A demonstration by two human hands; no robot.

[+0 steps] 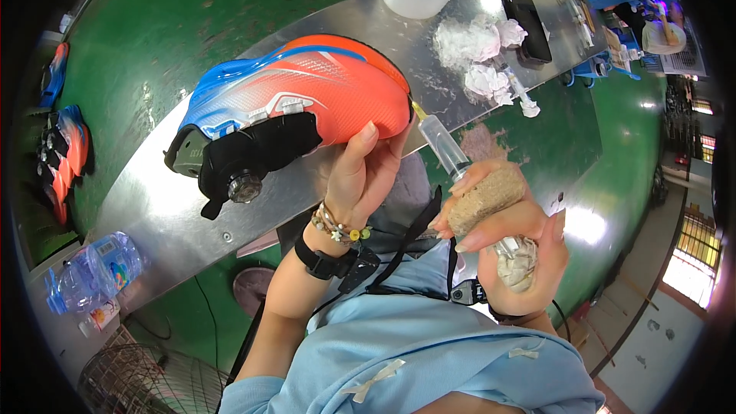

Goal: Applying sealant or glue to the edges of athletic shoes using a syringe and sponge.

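The left hand holds an orange and blue shoe up above the steel bench, fingers wrapped around its toe end. The right hand grips a syringe and a tan pad, fingers closed; the nozzle seems to touch the shoe's toe edge.

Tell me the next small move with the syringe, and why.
Probably ease the syringe tip a little closer along the shoe's toe edge. The right hand holds the syringe with its tip right at that edge, while the left hand holds the shoe up above the metal bench.
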